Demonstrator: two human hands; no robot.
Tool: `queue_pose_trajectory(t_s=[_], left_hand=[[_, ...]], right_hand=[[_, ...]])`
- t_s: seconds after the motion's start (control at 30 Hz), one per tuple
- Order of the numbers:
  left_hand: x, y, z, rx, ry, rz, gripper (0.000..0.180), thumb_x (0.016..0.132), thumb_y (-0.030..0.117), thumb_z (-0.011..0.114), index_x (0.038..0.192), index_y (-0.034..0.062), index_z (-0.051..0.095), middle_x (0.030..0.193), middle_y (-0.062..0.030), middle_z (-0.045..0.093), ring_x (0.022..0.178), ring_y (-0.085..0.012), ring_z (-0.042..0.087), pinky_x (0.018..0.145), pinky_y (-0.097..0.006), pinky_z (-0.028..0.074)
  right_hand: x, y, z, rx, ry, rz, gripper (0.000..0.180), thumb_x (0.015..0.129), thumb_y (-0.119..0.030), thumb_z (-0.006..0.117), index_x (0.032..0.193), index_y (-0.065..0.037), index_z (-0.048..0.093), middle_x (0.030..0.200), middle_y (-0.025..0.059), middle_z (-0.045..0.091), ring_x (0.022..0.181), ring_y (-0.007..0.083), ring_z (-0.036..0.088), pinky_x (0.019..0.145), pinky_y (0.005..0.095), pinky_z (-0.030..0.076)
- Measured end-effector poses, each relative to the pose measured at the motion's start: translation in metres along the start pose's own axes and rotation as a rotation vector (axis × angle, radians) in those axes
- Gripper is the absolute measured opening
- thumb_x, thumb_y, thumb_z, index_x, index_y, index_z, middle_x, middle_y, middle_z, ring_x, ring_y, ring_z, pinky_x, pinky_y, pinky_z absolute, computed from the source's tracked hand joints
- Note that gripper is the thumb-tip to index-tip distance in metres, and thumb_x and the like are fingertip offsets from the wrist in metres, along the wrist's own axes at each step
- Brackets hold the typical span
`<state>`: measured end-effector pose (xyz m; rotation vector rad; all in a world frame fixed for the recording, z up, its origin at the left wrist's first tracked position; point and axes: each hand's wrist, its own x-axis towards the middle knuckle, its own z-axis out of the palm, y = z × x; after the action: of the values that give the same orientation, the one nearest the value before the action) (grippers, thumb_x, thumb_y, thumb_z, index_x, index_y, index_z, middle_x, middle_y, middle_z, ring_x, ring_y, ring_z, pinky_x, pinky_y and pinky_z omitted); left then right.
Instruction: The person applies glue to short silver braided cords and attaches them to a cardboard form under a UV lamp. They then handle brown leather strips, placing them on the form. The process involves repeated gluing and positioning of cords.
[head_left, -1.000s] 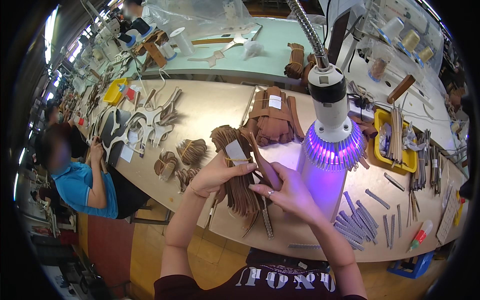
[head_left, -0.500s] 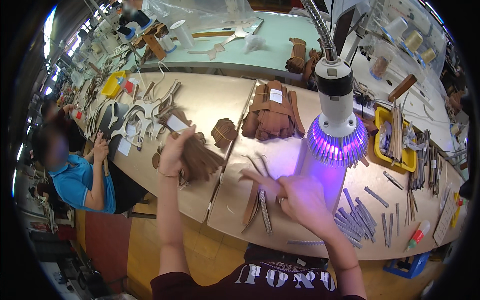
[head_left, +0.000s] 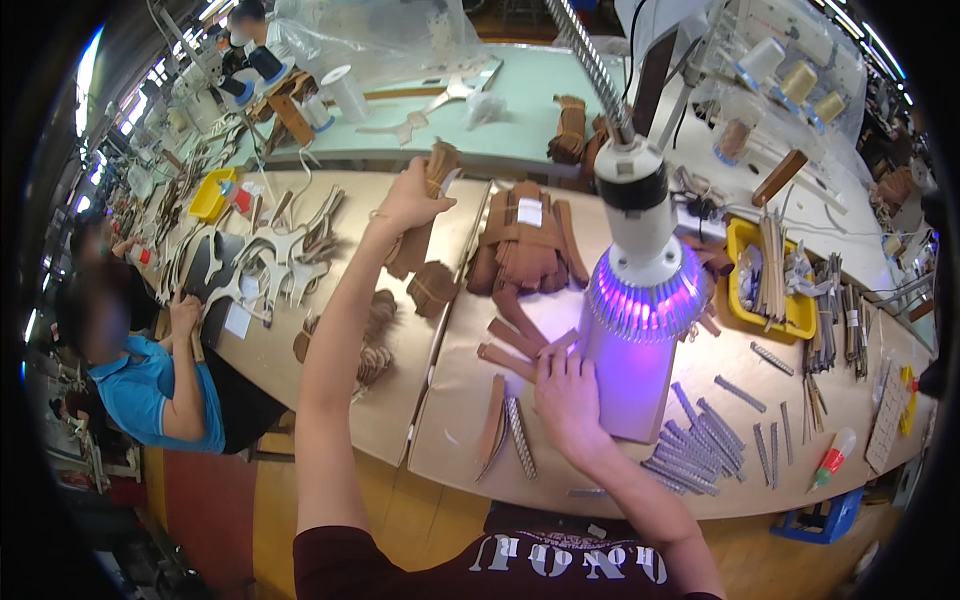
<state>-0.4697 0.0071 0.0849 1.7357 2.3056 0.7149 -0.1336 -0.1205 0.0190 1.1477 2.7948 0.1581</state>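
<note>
My left hand point(head_left: 412, 200), stretched toward the far side of the table, is closed around a banded bundle of brown leather strips point(head_left: 412, 250). The bundle's upper end sticks out above my fingers, with a bit of white paper by it. My right hand point(head_left: 568, 398) lies palm down with fingers laid out over the ends of several loose brown leather strips point(head_left: 508, 362), beside the board point(head_left: 628, 400) lit violet by the lamp point(head_left: 645, 285). Left of that hand lie a brown strip point(head_left: 492, 425) and a braided strip point(head_left: 519, 438).
A large tied stack of brown leather pieces point(head_left: 525, 245) and a small bundle point(head_left: 432, 288) lie beyond my hands. Grey braided strips point(head_left: 695, 450) spread to the right, near a yellow bin point(head_left: 800, 325). A person in a blue shirt point(head_left: 160, 400) works at the left.
My left hand has carried the leather bundle away from me and slightly right. My right hand has come down onto the table, and the strips it held now lie spread under its fingers.
</note>
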Motion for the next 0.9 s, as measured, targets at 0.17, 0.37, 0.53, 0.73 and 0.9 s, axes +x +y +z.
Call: queue_pose_trajectory(t_s=[0.17,0.37,0.53,0.73,0.9], left_hand=[[0.094,0.021,0.039,0.096,-0.025,-0.03,0.063,0.068,0.023,0.079,0.116,0.001,0.044,0.109,-0.03,0.062,0.107,-0.043,0.061,0.093,-0.048,0.051],[0.124,0.037,0.075,0.26,-0.424,-0.25,0.08,0.066,0.022,0.082,0.133,-0.0028,0.047,0.128,-0.0226,0.06,0.118,-0.0343,0.06,0.1,-0.038,0.05],[0.074,-0.01,0.083,0.274,-0.499,-0.246,0.105,0.056,0.037,0.088,0.138,-0.0059,0.039,0.128,-0.0279,0.058,0.119,-0.0356,0.059,0.101,-0.039,0.049],[-0.016,-0.034,0.061,0.157,0.189,-0.023,0.085,0.075,0.042,0.079,0.143,0.0097,0.04,0.134,-0.0229,0.05,0.127,-0.0378,0.047,0.105,-0.053,0.036],[-0.135,0.004,0.027,-0.097,0.471,0.114,0.044,0.084,0.02,0.073,0.123,0.0039,0.059,0.116,-0.0148,0.063,0.106,-0.03,0.06,0.093,-0.042,0.044]], right_hand=[[0.003,0.001,-0.005,0.106,-0.04,-0.036,0.042,0.087,-0.017,0.054,0.122,0.006,0.058,0.121,0.0261,0.059,0.116,0.038,0.054,0.091,0.0429,0.043],[0.0,0.007,-0.01,0.13,-0.036,-0.068,0.024,0.085,-0.015,0.056,0.103,-0.002,0.064,0.101,0.0169,0.061,0.1,0.0308,0.058,0.079,0.0388,0.044],[0.003,0.005,-0.021,0.187,0.149,-0.056,0.012,0.079,-0.012,0.06,0.087,-0.004,0.066,0.102,0.0143,0.058,0.098,0.0266,0.054,0.079,0.0365,0.043],[0.004,0.009,-0.02,0.261,0.088,-0.077,0.011,0.078,-0.01,0.06,0.086,-0.004,0.066,0.1,0.0144,0.058,0.095,0.0263,0.057,0.083,0.0357,0.043],[0.01,0.004,-0.018,0.375,0.123,0.003,0.012,0.09,-0.018,0.059,0.09,-0.007,0.063,0.089,0.0083,0.06,0.087,0.0246,0.061,0.078,0.0383,0.041]])
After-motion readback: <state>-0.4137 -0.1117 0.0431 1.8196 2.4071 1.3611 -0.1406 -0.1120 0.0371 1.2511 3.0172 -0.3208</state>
